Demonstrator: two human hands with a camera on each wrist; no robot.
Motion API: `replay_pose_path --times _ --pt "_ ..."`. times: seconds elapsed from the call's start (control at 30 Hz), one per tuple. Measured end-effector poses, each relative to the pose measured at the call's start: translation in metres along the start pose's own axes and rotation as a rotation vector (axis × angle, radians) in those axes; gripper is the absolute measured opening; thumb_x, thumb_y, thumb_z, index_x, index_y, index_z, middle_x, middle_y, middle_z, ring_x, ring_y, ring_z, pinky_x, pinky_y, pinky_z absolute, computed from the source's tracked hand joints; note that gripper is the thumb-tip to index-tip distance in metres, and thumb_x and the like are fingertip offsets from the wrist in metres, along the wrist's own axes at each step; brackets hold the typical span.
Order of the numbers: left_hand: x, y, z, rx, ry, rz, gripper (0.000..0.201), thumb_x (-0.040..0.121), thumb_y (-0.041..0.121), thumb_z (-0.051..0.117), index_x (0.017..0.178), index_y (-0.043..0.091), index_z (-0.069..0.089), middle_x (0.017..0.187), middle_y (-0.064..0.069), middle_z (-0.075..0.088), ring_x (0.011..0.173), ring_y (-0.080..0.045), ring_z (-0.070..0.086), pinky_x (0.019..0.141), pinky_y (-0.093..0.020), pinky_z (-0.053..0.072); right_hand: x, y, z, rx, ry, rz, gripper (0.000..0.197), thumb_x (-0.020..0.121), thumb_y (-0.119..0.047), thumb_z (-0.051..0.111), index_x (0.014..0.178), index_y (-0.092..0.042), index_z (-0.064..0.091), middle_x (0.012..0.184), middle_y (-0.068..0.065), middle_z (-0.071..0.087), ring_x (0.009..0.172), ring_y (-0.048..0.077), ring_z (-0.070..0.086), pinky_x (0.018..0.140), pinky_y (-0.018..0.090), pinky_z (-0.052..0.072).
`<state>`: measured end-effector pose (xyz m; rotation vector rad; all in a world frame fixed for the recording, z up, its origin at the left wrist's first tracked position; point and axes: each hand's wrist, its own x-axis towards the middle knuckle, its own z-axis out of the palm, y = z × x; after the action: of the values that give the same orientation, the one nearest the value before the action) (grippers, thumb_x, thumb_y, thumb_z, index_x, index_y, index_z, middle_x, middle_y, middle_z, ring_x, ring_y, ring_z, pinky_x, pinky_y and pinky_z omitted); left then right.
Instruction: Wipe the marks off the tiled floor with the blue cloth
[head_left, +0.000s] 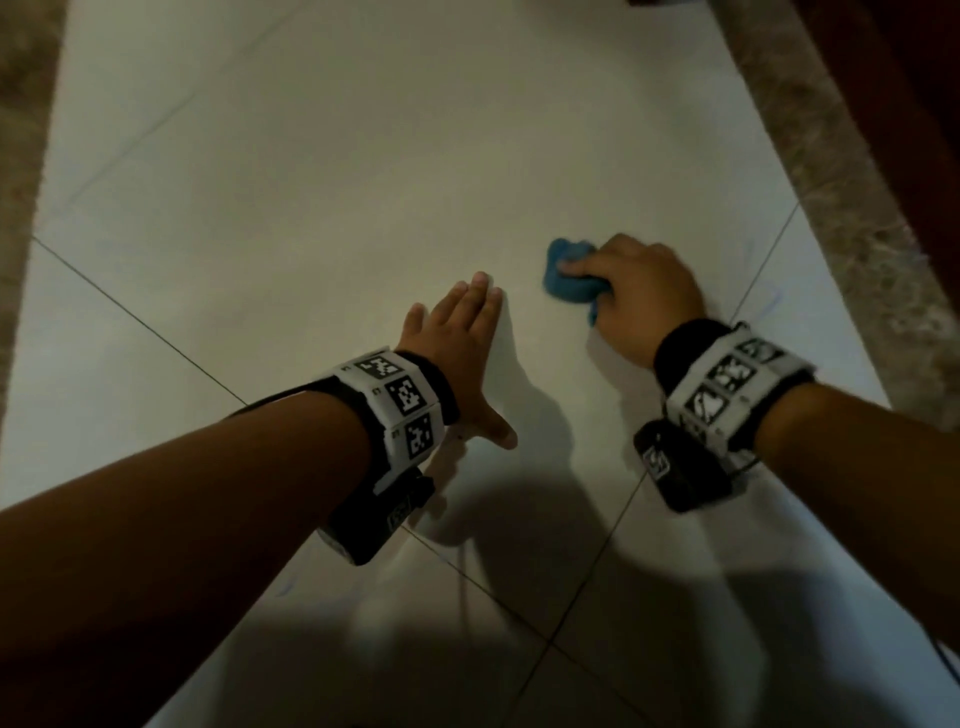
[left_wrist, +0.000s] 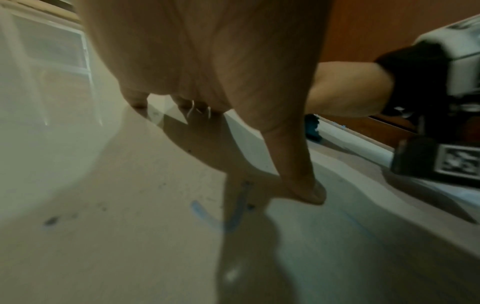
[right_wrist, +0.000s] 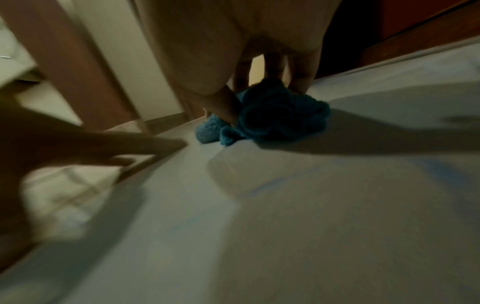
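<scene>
A bunched blue cloth (head_left: 566, 275) lies on the pale tiled floor (head_left: 363, 156), and my right hand (head_left: 639, 296) grips it with curled fingers, pressing it down. The right wrist view shows the cloth (right_wrist: 272, 115) crumpled under those fingers. My left hand (head_left: 462, 332) rests flat on the floor to the left of the cloth, fingers straight and thumb spread. A blue curved mark (left_wrist: 207, 218) shows on the tile beneath my left thumb (left_wrist: 298, 174). Faint blue marks (head_left: 769, 296) lie on the floor right of my right hand, and a smeared streak (right_wrist: 267, 185) sits behind the cloth.
A speckled stone border (head_left: 831, 197) runs along the right side of the floor, with dark wood (head_left: 914, 104) beyond it. Another speckled strip (head_left: 21, 156) edges the left. Grout lines (head_left: 130, 312) cross the tiles. White-framed panels (left_wrist: 52, 51) stand ahead of my left hand.
</scene>
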<state>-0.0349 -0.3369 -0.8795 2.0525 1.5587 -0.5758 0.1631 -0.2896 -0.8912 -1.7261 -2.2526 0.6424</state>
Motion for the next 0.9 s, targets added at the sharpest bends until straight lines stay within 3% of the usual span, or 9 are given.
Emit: replay_pose_path --times 0.07,0.17,0.27,0.33,0.4,0.5,0.63,0.8,0.9 --pt "0.001 0.001 0.000 0.007 -0.005 -0.002 0.149 0.054 0.076 0.074 0.149 0.016 -0.024 0.157 -0.002 -0.028 0.147 -0.021 -0.016 0.118 -0.049 0.001 -0.015 -0.015 0.007 -0.072 -0.062 -0.112 0.047 0.082 -0.005 0.055 0.123 -0.027 0.060 0.116 0.006 0.057 0.100 0.034 0.048 0.089 0.031 0.035" --pt "0.000 0.000 0.000 0.016 -0.011 -0.001 0.148 0.055 0.076 0.073 0.148 0.016 -0.025 0.157 -0.001 -0.029 0.147 -0.021 -0.016 0.119 -0.050 0.002 -0.008 -0.009 -0.002 -0.072 -0.133 -0.172 0.046 0.082 -0.003 0.054 0.121 -0.028 0.062 0.116 0.006 0.058 0.103 0.031 0.051 0.090 0.026 0.034" --pt "0.000 0.000 0.000 -0.001 -0.005 0.006 0.148 0.055 0.074 0.075 0.149 0.016 -0.024 0.157 -0.001 -0.028 0.147 -0.021 -0.015 0.118 -0.050 0.001 0.012 0.026 -0.021 0.029 0.001 0.053 0.045 0.084 0.001 0.051 0.121 -0.023 0.062 0.120 0.012 0.057 0.110 0.031 0.054 0.092 0.019 0.035" --pt "-0.001 0.001 0.000 0.002 -0.007 0.008 0.148 0.055 0.075 0.074 0.149 0.016 -0.024 0.157 -0.001 -0.028 0.147 -0.021 -0.016 0.117 -0.050 0.000 0.013 0.038 -0.027 0.005 0.043 0.165 0.044 0.087 -0.001 0.051 0.125 -0.022 0.059 0.123 0.014 0.054 0.112 0.033 0.051 0.097 0.024 0.037" --pt "-0.001 0.000 0.000 0.003 -0.001 0.009 0.148 0.055 0.075 0.074 0.149 0.016 -0.024 0.157 -0.001 -0.028 0.147 -0.021 -0.016 0.117 -0.049 0.000 0.003 0.031 -0.020 -0.049 0.041 0.175 0.045 0.085 -0.004 0.053 0.126 -0.022 0.058 0.120 0.015 0.053 0.109 0.038 0.049 0.097 0.032 0.037" --pt "0.000 -0.001 0.000 0.011 0.003 0.002 0.149 0.054 0.076 0.073 0.149 0.016 -0.023 0.157 -0.001 -0.028 0.147 -0.021 -0.015 0.118 -0.050 0.001 -0.021 0.001 0.001 -0.061 0.026 0.055 0.047 0.083 -0.005 0.053 0.126 -0.023 0.058 0.119 0.012 0.054 0.102 0.037 0.047 0.089 0.032 0.034" --pt "0.000 0.000 0.000 0.010 -0.010 -0.004 0.148 0.054 0.077 0.073 0.149 0.017 -0.024 0.157 0.000 -0.028 0.147 -0.021 -0.016 0.118 -0.050 0.001 -0.034 -0.016 0.008 -0.081 -0.095 -0.119 0.048 0.083 -0.008 0.055 0.125 -0.029 0.057 0.118 0.003 0.054 0.101 0.030 0.045 0.088 0.030 0.035" --pt "-0.001 0.001 -0.001 0.005 -0.011 -0.007 0.148 0.054 0.075 0.074 0.149 0.017 -0.023 0.157 0.000 -0.027 0.147 -0.020 -0.015 0.118 -0.050 0.001 -0.001 0.035 -0.022 0.013 0.022 0.121 0.046 0.083 0.000 0.054 0.123 -0.023 0.060 0.120 0.012 0.054 0.111 0.034 0.051 0.098 0.029 0.038" --pt "-0.002 0.001 -0.002 0.005 -0.022 -0.010 0.147 0.055 0.075 0.074 0.149 0.017 -0.024 0.157 0.000 -0.028 0.147 -0.020 -0.015 0.118 -0.049 0.000 -0.011 0.030 -0.019 -0.036 -0.011 0.150 0.046 0.086 -0.005 0.053 0.129 -0.023 0.055 0.119 0.014 0.052 0.110 0.035 0.048 0.096 0.030 0.036"
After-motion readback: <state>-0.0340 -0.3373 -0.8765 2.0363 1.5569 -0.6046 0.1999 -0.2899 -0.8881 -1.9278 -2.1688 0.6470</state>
